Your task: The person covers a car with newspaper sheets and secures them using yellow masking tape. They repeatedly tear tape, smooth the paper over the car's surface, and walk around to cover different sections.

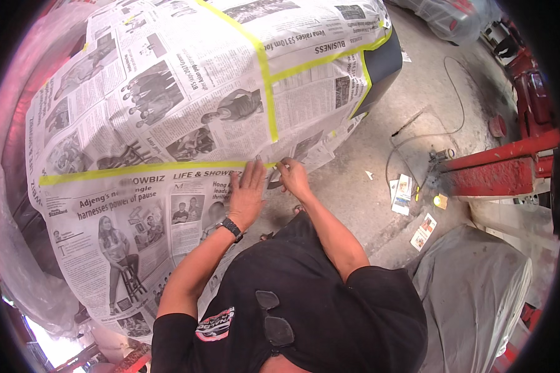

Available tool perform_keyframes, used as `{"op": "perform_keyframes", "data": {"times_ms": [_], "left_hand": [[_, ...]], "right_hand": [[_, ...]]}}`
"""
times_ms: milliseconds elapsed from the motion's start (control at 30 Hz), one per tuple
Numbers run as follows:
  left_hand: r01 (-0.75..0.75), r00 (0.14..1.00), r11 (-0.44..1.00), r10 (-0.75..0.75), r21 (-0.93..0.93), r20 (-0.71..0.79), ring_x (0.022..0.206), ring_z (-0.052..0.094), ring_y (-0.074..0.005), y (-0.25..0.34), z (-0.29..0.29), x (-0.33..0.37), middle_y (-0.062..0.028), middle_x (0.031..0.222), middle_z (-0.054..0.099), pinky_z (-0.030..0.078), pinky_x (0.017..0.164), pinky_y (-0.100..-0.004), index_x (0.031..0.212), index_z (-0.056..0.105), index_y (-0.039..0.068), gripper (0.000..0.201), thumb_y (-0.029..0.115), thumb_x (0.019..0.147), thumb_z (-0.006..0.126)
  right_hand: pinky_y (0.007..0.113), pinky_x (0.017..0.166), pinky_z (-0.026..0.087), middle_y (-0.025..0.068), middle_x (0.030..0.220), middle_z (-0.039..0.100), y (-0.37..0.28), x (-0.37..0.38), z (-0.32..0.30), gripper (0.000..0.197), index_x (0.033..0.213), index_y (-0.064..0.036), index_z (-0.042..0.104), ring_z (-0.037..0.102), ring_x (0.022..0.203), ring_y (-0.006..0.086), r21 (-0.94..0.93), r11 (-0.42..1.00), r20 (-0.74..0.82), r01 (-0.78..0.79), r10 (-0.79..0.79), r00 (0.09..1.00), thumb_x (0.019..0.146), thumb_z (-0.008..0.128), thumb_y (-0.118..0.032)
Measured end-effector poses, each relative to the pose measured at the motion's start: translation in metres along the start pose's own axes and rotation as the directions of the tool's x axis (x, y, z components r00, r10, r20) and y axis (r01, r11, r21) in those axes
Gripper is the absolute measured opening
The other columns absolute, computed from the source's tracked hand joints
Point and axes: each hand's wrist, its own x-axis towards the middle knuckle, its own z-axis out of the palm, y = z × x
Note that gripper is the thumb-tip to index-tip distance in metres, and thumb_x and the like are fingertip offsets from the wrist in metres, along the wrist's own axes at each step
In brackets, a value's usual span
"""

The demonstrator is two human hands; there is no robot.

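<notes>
Sheets of newspaper point(149, 93) cover a large rounded body, joined by strips of yellow masking tape point(137, 171). One long strip runs across the seam from the left and ends at my hands. My left hand point(249, 189) lies flat on the newspaper, fingers stretched out, their tips at the tape's lower edge. Just right of it, my right hand point(294, 178) pinches the right end of that strip with thumb and fingers. What lies beneath its curled fingers is partly hidden. At the upper right, a dark grey panel point(381, 71) shows past the taped paper edge.
A red metal beam point(501, 171) juts in from the right. Loose paper sheets point(402, 194) and a thin cable point(445, 133) lie on the concrete floor. A grey cover point(479, 286) drapes something at the lower right. Clear plastic sheeting point(18, 236) hangs along the left.
</notes>
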Motion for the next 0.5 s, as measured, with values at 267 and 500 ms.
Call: {"op": "perform_keyframes", "data": {"times_ms": [267, 500], "left_hand": [[-0.070, 0.996, 0.955, 0.084, 0.287, -0.037, 0.151, 0.003, -0.0232, 0.020, 0.031, 0.021, -0.0077, 0.163, 0.011, 0.019, 0.114, -0.0513, 0.154, 0.022, 0.007, 0.100, 0.043, 0.076, 0.071], [-0.124, 0.991, 0.945, 0.100, -0.304, -0.094, 0.149, 0.019, -0.0215, 0.010, 0.039, 0.026, -0.0093, 0.159, 0.024, 0.022, 0.116, -0.0508, 0.147, 0.038, 0.015, 0.063, 0.009, 0.085, 0.049]], "right_hand": [[0.033, 0.042, 0.045, 0.0120, 0.068, 0.060, 0.020, 0.013, -0.001, 0.024, 0.097, 0.0039, 0.066, 0.058, 0.044, 0.0184, 0.216, 0.975, 0.045, -0.048, 0.039, 0.998, 0.092, 0.054, -0.016], [0.033, 0.049, 0.045, 0.0061, 0.074, 0.057, 0.158, 0.003, -0.043, 0.009, 0.090, -0.0044, 0.063, 0.051, 0.055, 0.0156, 0.510, 0.784, 0.086, -0.355, 0.364, 0.927, 0.088, 0.057, -0.011]]}}
